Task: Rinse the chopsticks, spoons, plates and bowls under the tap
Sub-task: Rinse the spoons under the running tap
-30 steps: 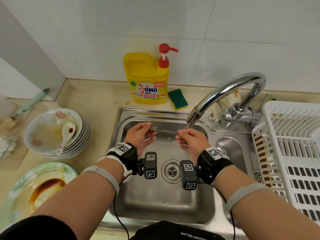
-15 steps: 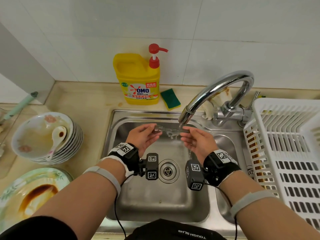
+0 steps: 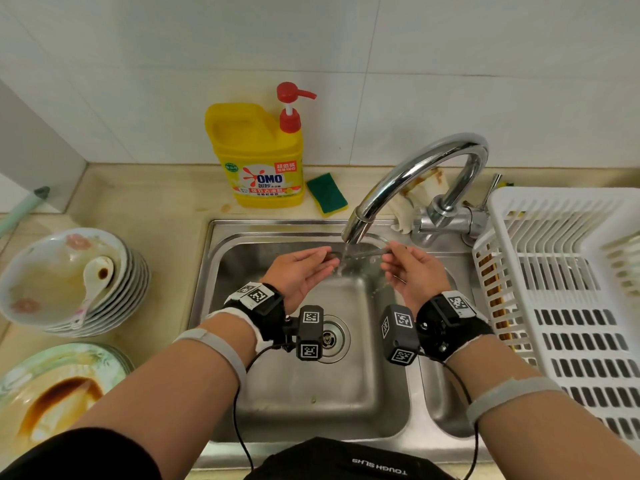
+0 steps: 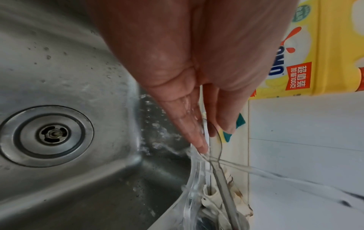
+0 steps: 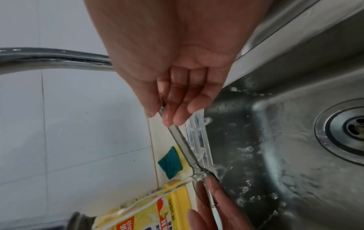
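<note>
Under the tap (image 3: pixel 412 178), both hands half hide a metal spoon (image 3: pixel 363 251).

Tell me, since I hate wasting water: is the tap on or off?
On. A stream runs from the tap onto the metal spoon and splashes in the sink.

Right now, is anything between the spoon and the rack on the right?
Nothing visible. The metal spoon, pinched by the left hand and right hand, sits under the tap; the way to the white rack looks open.
</note>
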The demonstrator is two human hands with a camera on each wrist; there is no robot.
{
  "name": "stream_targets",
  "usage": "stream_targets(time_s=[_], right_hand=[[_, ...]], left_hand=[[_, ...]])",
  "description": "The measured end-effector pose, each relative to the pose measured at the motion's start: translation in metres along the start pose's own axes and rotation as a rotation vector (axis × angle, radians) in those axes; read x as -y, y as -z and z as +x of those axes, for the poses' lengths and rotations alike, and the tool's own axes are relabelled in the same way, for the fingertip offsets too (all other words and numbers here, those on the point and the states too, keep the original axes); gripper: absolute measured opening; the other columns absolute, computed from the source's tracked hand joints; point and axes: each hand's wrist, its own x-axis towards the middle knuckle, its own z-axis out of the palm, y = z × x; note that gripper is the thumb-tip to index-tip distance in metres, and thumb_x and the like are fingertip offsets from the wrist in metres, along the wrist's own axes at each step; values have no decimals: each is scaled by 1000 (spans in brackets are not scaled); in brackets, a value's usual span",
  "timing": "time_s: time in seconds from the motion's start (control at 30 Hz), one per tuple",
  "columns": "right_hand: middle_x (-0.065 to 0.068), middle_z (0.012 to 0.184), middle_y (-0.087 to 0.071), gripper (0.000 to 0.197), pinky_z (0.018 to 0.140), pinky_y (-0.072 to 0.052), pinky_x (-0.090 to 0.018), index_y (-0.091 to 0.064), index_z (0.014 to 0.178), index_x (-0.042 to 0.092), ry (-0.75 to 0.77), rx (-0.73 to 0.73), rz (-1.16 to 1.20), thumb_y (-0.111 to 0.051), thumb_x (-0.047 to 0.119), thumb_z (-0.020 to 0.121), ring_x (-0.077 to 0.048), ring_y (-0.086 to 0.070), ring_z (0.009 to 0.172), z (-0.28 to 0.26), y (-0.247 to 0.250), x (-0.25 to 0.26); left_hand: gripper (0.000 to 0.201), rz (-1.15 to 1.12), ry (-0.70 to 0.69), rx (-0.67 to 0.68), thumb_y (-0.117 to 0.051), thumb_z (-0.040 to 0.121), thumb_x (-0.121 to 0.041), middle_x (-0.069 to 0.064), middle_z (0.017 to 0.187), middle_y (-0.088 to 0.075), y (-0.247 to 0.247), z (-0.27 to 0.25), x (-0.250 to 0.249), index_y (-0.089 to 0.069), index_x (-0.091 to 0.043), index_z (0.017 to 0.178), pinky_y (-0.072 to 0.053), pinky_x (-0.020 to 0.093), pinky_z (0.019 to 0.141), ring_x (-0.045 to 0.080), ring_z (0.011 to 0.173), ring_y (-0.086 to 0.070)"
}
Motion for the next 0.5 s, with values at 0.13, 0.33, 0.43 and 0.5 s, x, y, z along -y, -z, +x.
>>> stream_targets(time_s=[0.13,0.33,0.43,0.5], right_hand=[[-4,71,-72,17,60,-54,-21,-70,83,12,32,-66,-61,-73,24,94,-12,-66,61,3,0,-4],[-3,71,-69,7,62,-53,-22,-74,91,11,-4,-40,-124,-73,18,93,-11,-64,62,4,-2,-8],[-5,72,-68,4,60,-53,-22,-71,92,9,-26,-3,-165,-74,10,91,-13,-62,61,2,-10,-11],[-7,73,-68,5,59,-53,-23,-71,93,6,-35,21,-194,-75,8,90,-12,-62,60,0,-18,-15]], left_hand=[[24,232,-18,-13,-59,100,-2,19,111,-75,1,-1,3,-68,-4,122,-61,27,83,23,98,-75],[16,361,-38,-50,-64,97,-2,18,100,-77,4,0,4,-73,-4,111,-62,24,74,18,82,-77],[12,384,-58,-34,-69,92,1,14,93,-78,3,0,3,-73,-6,102,-61,22,72,19,83,-77],[11,395,-71,-44,-72,90,1,10,87,-78,1,1,3,-72,-5,99,-59,20,69,17,78,-76]])
